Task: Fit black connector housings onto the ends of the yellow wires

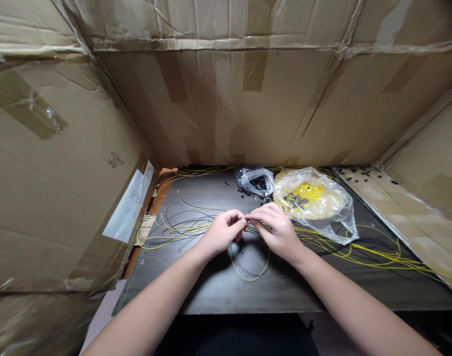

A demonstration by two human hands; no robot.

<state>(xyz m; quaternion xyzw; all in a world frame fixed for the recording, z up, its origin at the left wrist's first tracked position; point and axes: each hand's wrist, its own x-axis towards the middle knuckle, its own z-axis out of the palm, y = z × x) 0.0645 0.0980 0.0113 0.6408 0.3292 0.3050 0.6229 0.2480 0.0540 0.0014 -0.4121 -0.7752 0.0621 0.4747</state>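
My left hand [226, 230] and my right hand [275, 228] meet fingertip to fingertip above the middle of the dark tabletop. Both are closed in a pinch. A thin loop of yellow and black wire [251, 280] curves down toward me, its two sides running up into my hands. What exactly sits between the fingertips is too small to make out. Beneath and to the left of my hands lies a spread of loose yellow and black wires [190, 227]. More yellow wires [381, 259] run off to the right from under my right hand.
Behind my hands lie a clear bag of small black parts [253, 180] and a larger clear bag of small yellow parts [314, 195]. Loose black pieces [362, 173] are scattered at the back right. Cardboard walls [218, 113] enclose the tabletop [211, 296] at the back and sides.
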